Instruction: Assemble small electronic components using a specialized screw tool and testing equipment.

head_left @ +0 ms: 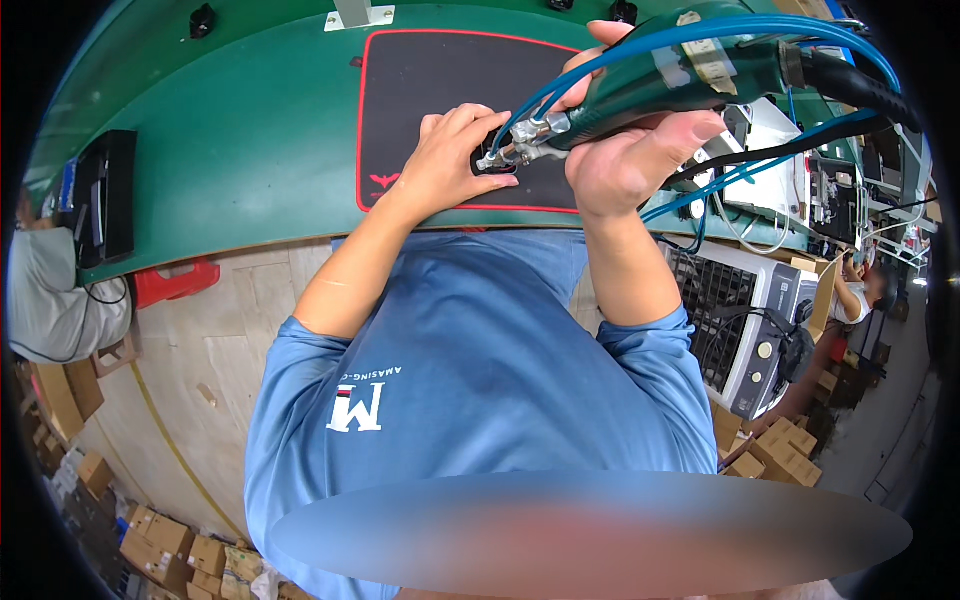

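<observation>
My right hand [622,178] is wrapped around a dark green power screwdriver [645,88] with blue hoses and a metal nose. The tool lies tilted, its nose [500,157] pointing left and down toward my left hand. On the black mat [430,75] with a red edge, my left hand [447,158] has its thumb and fingers closed around a small black part [482,150]. The metal nose reaches that part between the fingertips. Much of the part is hidden by the fingers and the nose, so its kind cannot be made out.
The mat lies on a green worktable [250,130] with a metal bracket [358,14] at its far edge. A black bin [107,195] stands at the left end, near another person's sleeve. Hoses and equipment [770,165] crowd the right; an air cooler [735,330] stands below them.
</observation>
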`<state>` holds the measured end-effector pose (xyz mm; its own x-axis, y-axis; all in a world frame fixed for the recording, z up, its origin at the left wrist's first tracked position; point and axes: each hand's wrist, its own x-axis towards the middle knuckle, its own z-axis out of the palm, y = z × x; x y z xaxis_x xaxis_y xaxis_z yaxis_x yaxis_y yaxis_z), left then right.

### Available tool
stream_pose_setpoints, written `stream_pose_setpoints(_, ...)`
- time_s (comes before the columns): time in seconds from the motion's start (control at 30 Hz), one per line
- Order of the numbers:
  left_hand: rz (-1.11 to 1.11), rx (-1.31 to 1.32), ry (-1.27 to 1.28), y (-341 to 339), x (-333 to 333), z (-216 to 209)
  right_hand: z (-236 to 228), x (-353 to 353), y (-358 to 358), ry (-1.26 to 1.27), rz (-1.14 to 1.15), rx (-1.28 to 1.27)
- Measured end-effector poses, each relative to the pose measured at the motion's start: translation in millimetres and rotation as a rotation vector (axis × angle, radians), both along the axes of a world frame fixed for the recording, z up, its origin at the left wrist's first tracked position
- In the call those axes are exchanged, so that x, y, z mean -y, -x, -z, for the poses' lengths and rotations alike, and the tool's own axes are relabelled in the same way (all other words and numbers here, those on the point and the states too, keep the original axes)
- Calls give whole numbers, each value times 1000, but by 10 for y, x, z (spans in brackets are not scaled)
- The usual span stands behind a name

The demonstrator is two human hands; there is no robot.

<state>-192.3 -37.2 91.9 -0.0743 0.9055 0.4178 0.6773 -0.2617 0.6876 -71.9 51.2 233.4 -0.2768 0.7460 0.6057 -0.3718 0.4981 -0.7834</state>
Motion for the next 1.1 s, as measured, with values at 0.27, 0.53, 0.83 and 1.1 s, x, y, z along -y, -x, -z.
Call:
stream_pose_setpoints(0.27,3,9,2,10,-3,-11,-74,1,-21,-27,20,71)
stream_pose_setpoints(0.53,11,-102,20,-11,13,-40,-99,13,69,10,82,-16)
stream_pose_setpoints(0.83,1,141,-63,34,3,39,-105,33,128,36,-86,-256)
stream_pose_setpoints(1.1,-10,138,-32,31,-5,34,-76,18,107,78,-118,-215)
